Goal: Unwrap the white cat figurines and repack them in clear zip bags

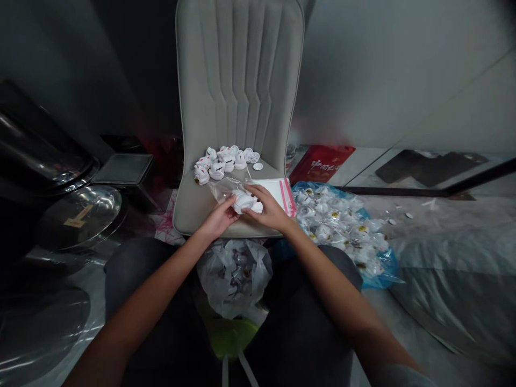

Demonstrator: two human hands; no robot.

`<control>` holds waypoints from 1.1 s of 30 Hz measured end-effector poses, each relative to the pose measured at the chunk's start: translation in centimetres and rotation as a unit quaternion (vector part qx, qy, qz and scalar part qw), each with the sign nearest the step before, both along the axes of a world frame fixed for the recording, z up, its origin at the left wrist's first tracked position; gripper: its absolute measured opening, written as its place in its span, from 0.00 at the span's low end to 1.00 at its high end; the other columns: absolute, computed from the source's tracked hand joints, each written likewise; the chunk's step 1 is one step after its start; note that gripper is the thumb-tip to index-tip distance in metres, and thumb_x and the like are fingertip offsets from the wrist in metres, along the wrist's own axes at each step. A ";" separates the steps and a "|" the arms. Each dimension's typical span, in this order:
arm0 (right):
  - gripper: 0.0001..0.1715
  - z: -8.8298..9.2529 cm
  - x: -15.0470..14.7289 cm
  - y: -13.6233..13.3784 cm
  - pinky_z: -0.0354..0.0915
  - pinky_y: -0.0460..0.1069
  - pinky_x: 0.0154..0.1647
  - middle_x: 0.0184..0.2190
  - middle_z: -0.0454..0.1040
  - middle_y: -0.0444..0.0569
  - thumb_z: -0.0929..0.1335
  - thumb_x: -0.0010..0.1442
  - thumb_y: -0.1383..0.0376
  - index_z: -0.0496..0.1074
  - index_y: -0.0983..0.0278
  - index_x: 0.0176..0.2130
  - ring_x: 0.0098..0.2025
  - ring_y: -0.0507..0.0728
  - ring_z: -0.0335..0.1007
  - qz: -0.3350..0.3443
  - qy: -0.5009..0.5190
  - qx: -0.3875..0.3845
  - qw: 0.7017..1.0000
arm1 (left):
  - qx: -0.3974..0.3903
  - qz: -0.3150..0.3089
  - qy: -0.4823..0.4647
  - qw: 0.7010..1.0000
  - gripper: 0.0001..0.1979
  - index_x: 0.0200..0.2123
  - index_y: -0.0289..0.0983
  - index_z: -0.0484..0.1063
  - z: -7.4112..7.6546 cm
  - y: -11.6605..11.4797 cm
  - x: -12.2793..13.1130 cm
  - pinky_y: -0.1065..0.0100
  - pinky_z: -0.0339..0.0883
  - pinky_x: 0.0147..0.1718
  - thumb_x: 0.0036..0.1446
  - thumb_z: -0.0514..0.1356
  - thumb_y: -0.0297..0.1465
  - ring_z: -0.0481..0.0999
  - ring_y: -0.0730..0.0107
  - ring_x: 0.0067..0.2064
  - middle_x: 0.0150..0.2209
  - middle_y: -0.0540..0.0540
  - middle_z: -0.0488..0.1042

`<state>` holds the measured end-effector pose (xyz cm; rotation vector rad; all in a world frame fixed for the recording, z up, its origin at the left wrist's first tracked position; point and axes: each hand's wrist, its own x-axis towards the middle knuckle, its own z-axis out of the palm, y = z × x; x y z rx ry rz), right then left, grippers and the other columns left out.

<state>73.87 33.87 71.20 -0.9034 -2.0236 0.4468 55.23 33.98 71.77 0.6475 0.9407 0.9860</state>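
Note:
Over the front of a grey chair seat (pixel 189 207), my left hand (pixel 221 219) and my right hand (pixel 268 207) close from both sides around a small white figurine (pixel 242 201). A clear plastic bag (pixel 221 188) spreads from it toward the upper left; whether the figurine is fully inside I cannot tell. Behind my hands several white figurines (pixel 217 170), some with dark slots and red marks, sit in a cluster. White round lids (pixel 252 156) lie at the cluster's right, with a loose disc (pixel 257 166) beside them. A stack of flat bags with pink strips (pixel 278 191) lies by my right hand.
Right of the chair, a blue bag (pixel 389 263) holds several wrapped white figurines. Between my knees hangs a whitish plastic bag (pixel 212 271) with things inside, above something green (pixel 229 336). Metal containers (pixel 86 212) stand at left. A red bag (pixel 324 163) leans behind.

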 end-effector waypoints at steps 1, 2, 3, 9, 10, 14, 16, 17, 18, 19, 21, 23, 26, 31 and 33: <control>0.36 -0.1 0.2 0.1 0.63 0.65 0.61 0.58 0.69 0.59 0.69 0.62 0.49 0.64 0.58 0.64 0.60 0.66 0.64 -0.008 -0.010 0.004 1.000 | 0.003 -0.009 0.008 1.000 0.16 0.44 0.40 0.74 -0.1 0.1 -0.1 0.72 0.69 0.36 0.53 0.68 0.37 0.77 0.72 0.39 0.40 0.47 0.79; 0.36 -0.1 0.3 0.3 0.63 0.65 0.60 0.57 0.70 0.59 0.69 0.62 0.48 0.65 0.58 0.64 0.59 0.67 0.65 -0.012 -0.020 0.009 1.000 | 0.011 -0.017 0.014 1.000 0.17 0.44 0.40 0.74 -0.1 0.1 -0.2 0.72 0.68 0.36 0.52 0.69 0.37 0.77 0.72 0.38 0.39 0.48 0.79; 0.35 -0.2 0.4 0.4 0.64 0.65 0.58 0.55 0.71 0.58 0.69 0.61 0.48 0.66 0.58 0.63 0.57 0.67 0.66 -0.012 -0.031 0.015 0.999 | 0.019 -0.022 0.020 0.999 0.19 0.45 0.40 0.73 -0.2 0.1 -0.2 0.73 0.68 0.36 0.51 0.70 0.38 0.77 0.73 0.37 0.38 0.49 0.79; 0.28 -0.6 0.7 0.8 0.67 0.62 0.50 0.49 0.75 0.57 0.66 0.65 0.51 0.69 0.59 0.60 0.49 0.66 0.69 -0.029 -0.075 0.047 0.996 | 0.034 -0.029 0.039 0.998 0.24 0.48 0.43 0.73 -0.1 -0.1 0.1 0.73 0.68 0.34 0.47 0.73 0.35 0.76 0.75 0.34 0.39 0.49 0.79; 0.27 -0.7 0.6 0.8 0.67 0.61 0.49 0.49 0.75 0.57 0.66 0.66 0.51 0.69 0.60 0.60 0.48 0.65 0.69 -0.036 -0.084 0.056 0.994 | 0.039 -0.026 0.041 0.998 0.25 0.49 0.43 0.73 -0.1 -0.1 0.1 0.73 0.68 0.34 0.46 0.73 0.34 0.76 0.75 0.35 0.40 0.48 0.79; 0.25 -1.0 0.4 0.7 0.66 0.60 0.47 0.49 0.74 0.58 0.65 0.67 0.53 0.69 0.60 0.58 0.48 0.66 0.69 -0.080 -0.104 0.081 0.988 | 0.063 -0.028 0.057 0.996 0.31 0.54 0.41 0.70 -0.2 0.0 0.2 0.74 0.68 0.34 0.45 0.73 0.31 0.77 0.74 0.36 0.40 0.47 0.79; 0.22 -1.2 0.2 0.6 0.66 0.60 0.46 0.48 0.74 0.58 0.65 0.66 0.54 0.70 0.61 0.56 0.48 0.66 0.69 -0.100 -0.104 0.077 0.987 | 0.081 -0.033 0.079 0.993 0.35 0.56 0.41 0.69 -0.6 0.2 0.3 0.74 0.68 0.33 0.43 0.73 0.29 0.77 0.73 0.35 0.39 0.48 0.79; 0.20 -1.3 0.0 0.5 0.66 0.60 0.46 0.47 0.74 0.58 0.66 0.66 0.55 0.71 0.61 0.53 0.47 0.66 0.69 -0.108 -0.104 0.071 0.986 | 0.093 -0.034 0.095 0.991 0.36 0.56 0.40 0.69 -0.9 0.4 0.3 0.74 0.68 0.33 0.42 0.74 0.28 0.76 0.73 0.34 0.38 0.48 0.79; 0.18 -1.4 -0.1 0.5 0.65 0.59 0.44 0.45 0.74 0.58 0.66 0.65 0.56 0.71 0.62 0.51 0.46 0.66 0.69 -0.113 -0.106 0.063 0.986 | 0.105 -0.036 0.112 0.987 0.37 0.57 0.40 0.69 -1.2 0.5 0.2 0.74 0.68 0.32 0.41 0.74 0.28 0.76 0.74 0.33 0.37 0.49 0.79; 0.16 -1.4 -0.3 0.5 0.65 0.59 0.43 0.43 0.74 0.57 0.67 0.65 0.56 0.72 0.63 0.48 0.44 0.66 0.69 -0.117 -0.109 0.054 0.986 | 0.114 -0.038 0.129 0.984 0.38 0.57 0.39 0.69 -1.5 0.6 0.2 0.74 0.67 0.31 0.40 0.74 0.27 0.75 0.74 0.32 0.35 0.49 0.78; 0.14 -1.6 -0.4 0.6 0.65 0.58 0.43 0.42 0.73 0.58 0.68 0.63 0.58 0.71 0.64 0.45 0.44 0.67 0.68 -0.119 -0.110 0.042 0.986 | 0.122 -0.045 0.154 0.980 0.39 0.57 0.38 0.69 -2.0 0.9 0.1 0.74 0.67 0.30 0.39 0.74 0.27 0.74 0.74 0.31 0.34 0.49 0.78; 0.18 -1.7 -0.5 0.7 0.65 0.58 0.44 0.44 0.72 0.59 0.69 0.62 0.58 0.70 0.65 0.47 0.46 0.67 0.68 -0.116 -0.108 0.036 0.987 | 0.120 -0.052 0.161 0.978 0.39 0.57 0.37 0.69 -2.2 1.0 0.0 0.74 0.68 0.31 0.40 0.74 0.26 0.75 0.72 0.33 0.36 0.48 0.79; 0.26 -1.7 -0.3 0.8 0.66 0.56 0.44 0.48 0.72 0.59 0.69 0.63 0.56 0.67 0.66 0.56 0.45 0.65 0.70 -0.116 -0.133 0.016 0.984 | 0.116 -0.058 0.159 0.979 0.35 0.55 0.36 0.70 -2.0 1.0 -0.1 0.75 0.68 0.30 0.41 0.73 0.27 0.76 0.73 0.33 0.36 0.48 0.79; 0.26 -1.7 -0.3 0.6 0.66 0.54 0.43 0.49 0.72 0.57 0.66 0.67 0.58 0.66 0.64 0.61 0.40 0.60 0.72 -0.143 -0.180 0.011 0.973 | 0.110 -0.076 0.177 0.975 0.23 0.46 0.34 0.71 -1.7 1.1 -0.1 0.78 0.67 0.27 0.46 0.72 0.29 0.76 0.78 0.28 0.30 0.51 0.78; 0.27 -1.9 -0.3 0.7 0.67 0.54 0.46 0.50 0.72 0.57 0.66 0.67 0.59 0.65 0.64 0.62 0.45 0.62 0.71 -0.141 -0.168 0.024 0.975 | 0.093 -0.078 0.185 0.975 0.22 0.44 0.34 0.71 -1.9 1.1 -0.1 0.77 0.67 0.27 0.46 0.72 0.29 0.77 0.77 0.28 0.30 0.50 0.79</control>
